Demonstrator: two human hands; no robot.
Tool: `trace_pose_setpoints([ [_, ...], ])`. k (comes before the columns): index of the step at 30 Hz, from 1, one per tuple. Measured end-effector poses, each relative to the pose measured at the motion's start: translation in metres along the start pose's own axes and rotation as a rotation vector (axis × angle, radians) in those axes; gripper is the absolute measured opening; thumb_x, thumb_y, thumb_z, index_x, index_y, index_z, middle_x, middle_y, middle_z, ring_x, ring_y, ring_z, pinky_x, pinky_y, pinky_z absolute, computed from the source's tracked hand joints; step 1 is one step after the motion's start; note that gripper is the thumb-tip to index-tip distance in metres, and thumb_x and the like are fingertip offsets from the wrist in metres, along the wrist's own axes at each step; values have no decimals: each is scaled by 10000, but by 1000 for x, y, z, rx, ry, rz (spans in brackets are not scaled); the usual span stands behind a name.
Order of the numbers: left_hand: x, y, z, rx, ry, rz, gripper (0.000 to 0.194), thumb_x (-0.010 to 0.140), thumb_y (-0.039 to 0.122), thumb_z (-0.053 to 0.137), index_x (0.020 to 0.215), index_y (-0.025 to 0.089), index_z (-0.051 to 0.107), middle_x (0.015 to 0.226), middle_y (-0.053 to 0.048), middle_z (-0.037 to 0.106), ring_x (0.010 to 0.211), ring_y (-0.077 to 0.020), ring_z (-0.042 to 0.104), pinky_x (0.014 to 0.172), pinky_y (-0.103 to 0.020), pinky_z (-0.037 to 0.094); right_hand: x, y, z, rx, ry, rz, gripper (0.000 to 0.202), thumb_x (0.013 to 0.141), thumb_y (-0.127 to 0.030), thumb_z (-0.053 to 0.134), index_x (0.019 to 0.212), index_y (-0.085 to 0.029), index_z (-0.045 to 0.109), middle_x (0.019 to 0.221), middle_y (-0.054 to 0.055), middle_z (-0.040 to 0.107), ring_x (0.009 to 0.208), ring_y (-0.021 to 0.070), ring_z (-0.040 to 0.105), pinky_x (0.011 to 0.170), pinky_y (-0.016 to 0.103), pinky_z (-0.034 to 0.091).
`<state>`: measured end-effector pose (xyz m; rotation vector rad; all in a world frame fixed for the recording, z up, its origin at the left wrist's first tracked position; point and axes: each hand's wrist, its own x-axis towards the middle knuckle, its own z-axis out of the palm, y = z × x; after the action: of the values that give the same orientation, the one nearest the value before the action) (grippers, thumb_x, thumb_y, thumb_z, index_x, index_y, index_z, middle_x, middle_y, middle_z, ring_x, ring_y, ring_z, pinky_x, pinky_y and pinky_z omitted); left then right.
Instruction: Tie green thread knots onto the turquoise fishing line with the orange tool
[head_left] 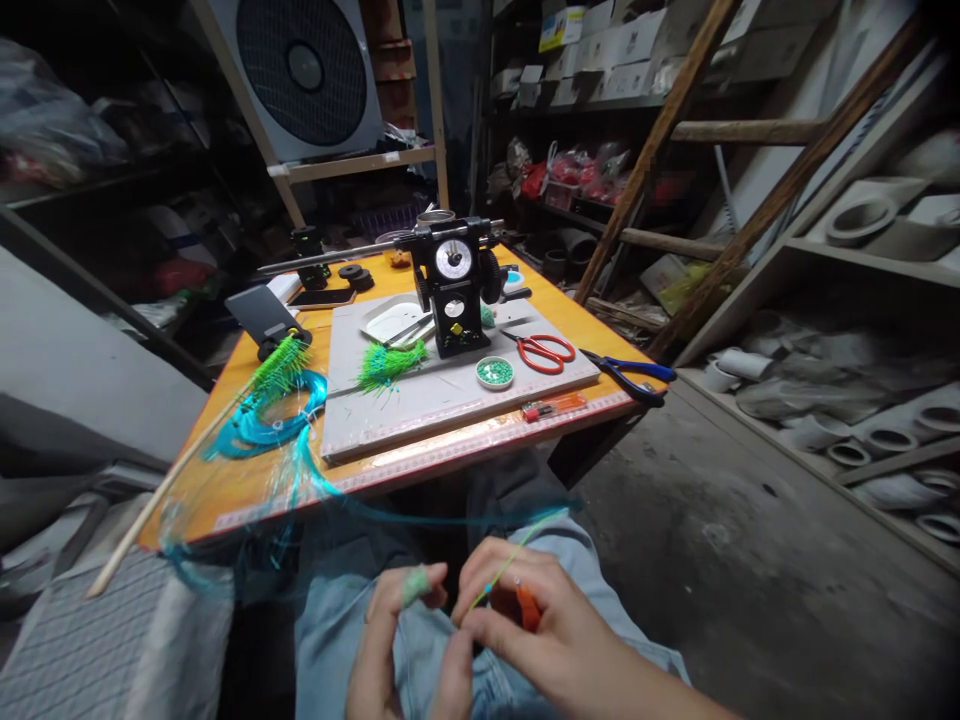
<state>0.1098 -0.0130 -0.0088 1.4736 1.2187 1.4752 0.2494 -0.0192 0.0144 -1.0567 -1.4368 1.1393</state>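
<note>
My right hand (525,620) is closed above the lap, with a thin yellow-green line (517,548) pinched between thumb and finger. A small blue bead (487,589) sits on that line, and an orange-handled tool (527,606) is tucked in the same hand. My left hand (409,640) is beside it, green tape round one finger; its thumb reaches toward the right fingertips, and whether it grips anything is unclear. Blue line (435,518) runs from a coil (259,430) on the table toward my right hand.
On the orange table (247,500) a grey board (405,415) bears a black winding device (454,290), green bristles (390,365), a dish of green beads (495,373) and red scissors (546,352). Blue pliers (634,375) lie at the right edge. A wooden stick (165,490) overhangs the left edge.
</note>
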Motion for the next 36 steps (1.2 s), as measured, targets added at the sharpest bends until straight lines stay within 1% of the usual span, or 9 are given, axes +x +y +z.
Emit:
trace_pose_setpoints([
  [7,11,4,5,218,-94,223,153,730,82,652,743,233,636,743,6,603,686,-177,592,686,-285,425,1,3,-2,-135,-81,-24,189,873,-83,507,756,-172,624,812,37,593,768,157,577,685,246,443],
  [10,10,1,4,275,-66,284,165,777,60,616,784,224,605,776,3,588,714,-169,586,686,-287,430,-2,8,-2,-65,-9,101,96,857,-128,578,883,-181,654,870,29,614,656,114,514,592,220,403],
  [13,10,2,4,329,-47,330,178,785,34,617,820,208,598,807,-5,578,748,-161,576,705,-290,436,-5,16,0,203,65,295,205,886,-311,608,1063,-213,643,799,-2,609,471,55,348,430,189,283],
  [18,8,6,7,339,-69,348,191,794,12,583,826,199,562,810,-8,583,767,-155,574,723,-293,449,-3,21,5,369,222,219,199,850,-361,679,758,-186,704,834,34,644,628,90,521,510,180,374],
  [20,6,7,9,317,-79,332,187,796,17,565,827,201,556,824,-10,594,786,-152,588,731,-285,457,-1,20,6,467,209,246,215,851,-368,678,748,-179,689,797,26,637,513,50,450,429,169,302],
  [23,4,8,11,271,-87,305,213,776,-1,550,823,206,555,832,-6,606,808,-145,605,737,-268,466,0,19,7,643,170,328,237,854,-389,674,778,-165,653,622,-41,533,370,-14,194,354,158,112],
  [28,3,7,12,224,-75,298,264,741,-33,552,827,216,562,826,7,606,814,-138,613,749,-258,474,-3,22,7,782,130,400,230,899,-380,623,818,-164,628,432,-134,227,348,4,100,343,137,97],
  [32,2,7,7,185,-106,230,282,704,-24,562,839,224,565,846,14,605,830,-142,607,767,-253,464,0,23,1,702,90,405,241,887,-399,628,810,-170,625,491,-105,353,359,5,119,341,149,98],
  [36,11,12,2,104,-122,51,368,716,83,631,1048,242,631,938,-1,629,852,-158,617,808,-258,461,6,16,-7,344,-36,286,238,873,-357,648,754,-151,653,752,12,604,571,77,475,506,182,377],
])
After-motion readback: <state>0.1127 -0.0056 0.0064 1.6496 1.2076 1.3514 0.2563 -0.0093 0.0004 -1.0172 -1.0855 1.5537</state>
